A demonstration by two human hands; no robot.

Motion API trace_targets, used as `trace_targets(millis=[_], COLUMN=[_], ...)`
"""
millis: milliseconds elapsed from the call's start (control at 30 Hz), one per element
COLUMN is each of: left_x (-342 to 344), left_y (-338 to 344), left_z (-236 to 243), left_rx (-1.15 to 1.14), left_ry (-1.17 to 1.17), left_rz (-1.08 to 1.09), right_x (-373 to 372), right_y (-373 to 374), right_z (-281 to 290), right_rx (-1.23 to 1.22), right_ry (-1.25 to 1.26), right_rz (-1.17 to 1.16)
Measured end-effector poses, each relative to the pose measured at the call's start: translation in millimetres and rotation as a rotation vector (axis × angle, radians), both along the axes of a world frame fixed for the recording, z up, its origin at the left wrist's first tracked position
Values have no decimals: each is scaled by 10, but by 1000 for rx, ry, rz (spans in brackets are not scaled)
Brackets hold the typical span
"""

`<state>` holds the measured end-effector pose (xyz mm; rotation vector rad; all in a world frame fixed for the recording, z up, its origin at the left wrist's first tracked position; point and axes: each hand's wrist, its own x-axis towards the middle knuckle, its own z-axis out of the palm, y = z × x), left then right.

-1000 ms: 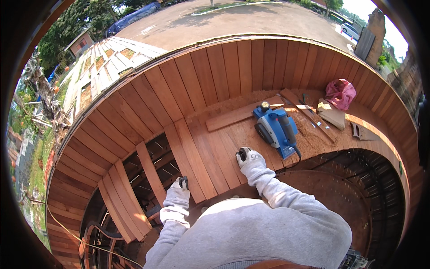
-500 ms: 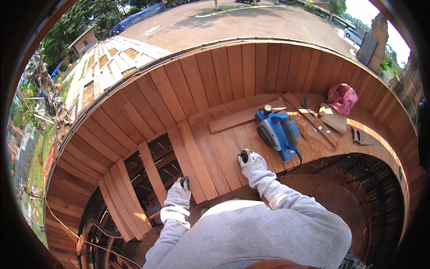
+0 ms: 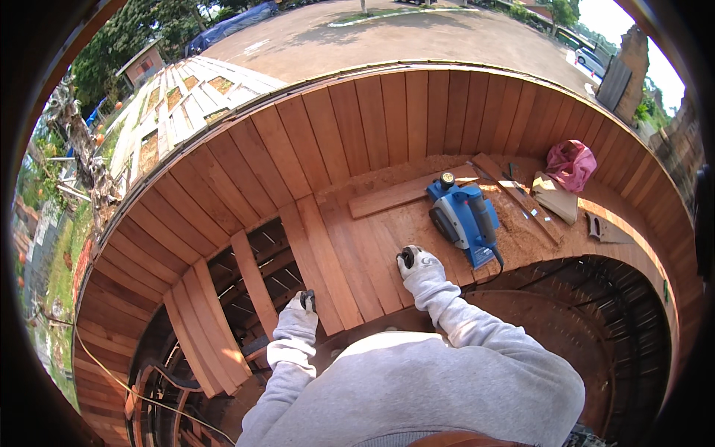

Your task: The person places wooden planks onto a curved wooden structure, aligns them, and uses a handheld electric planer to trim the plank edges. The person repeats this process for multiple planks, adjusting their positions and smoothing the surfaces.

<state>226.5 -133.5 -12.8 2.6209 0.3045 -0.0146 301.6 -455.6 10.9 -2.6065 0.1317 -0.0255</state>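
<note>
My left hand [image 3: 299, 311], in a white glove with dark fingertips, is by the left edge of a row of reddish-brown planks [image 3: 350, 261]. Its fingers are curled in, and whatever they hold, if anything, is hidden. Over the right part of the same planks is my right hand [image 3: 417, 262], gloved alike and also closed, its content too small to make out. A blue electric planer [image 3: 465, 220] lies just right of it, its cord trailing off the near edge. Beyond my left hand, a single plank [image 3: 255, 279] spans the open frame.
Several planks [image 3: 208, 320] lie at the left, with gaps showing the dark frame. A loose board [image 3: 380, 203], a narrow strip [image 3: 518, 195], a handsaw [image 3: 607, 229], a pink bag [image 3: 572, 164] and sawdust are on the right. A curved plank wall [image 3: 365, 119] rises behind.
My left hand has shifted very slightly up. Otherwise the view has barely moved, and the planks and planer stay put.
</note>
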Motion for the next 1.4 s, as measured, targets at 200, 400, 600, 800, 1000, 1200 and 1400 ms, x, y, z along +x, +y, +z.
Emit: trace_targets(millis=[200, 400, 600, 800, 1000, 1200, 1400], left_x=[-9, 54, 297, 281, 55, -4, -181], left_y=[2, 61, 405, 503, 433, 865, 1057], left_z=[85, 75, -781, -930, -95, 142, 34], left_rx=[-13, -94, -870, -1330, -1012, -154, 180], left_ry=[32, 72, 80, -126, -213, -550, -278], left_rz=[2, 47, 299, 344, 157, 16, 52], right_x=[7, -1, 0, -1, 47, 149, 140], right_y=[43, -6, 28, 80, 51, 34, 88], right_z=[17, -241, -308, -302, -363, -447, -361], right_rx=[-9, 6, -48, -189, -304, -336, -337], right_ry=[-14, -178, -293, -337, -241, -153, -92], right_rz=[-18, -56, -59, -48, -136, -260, -281])
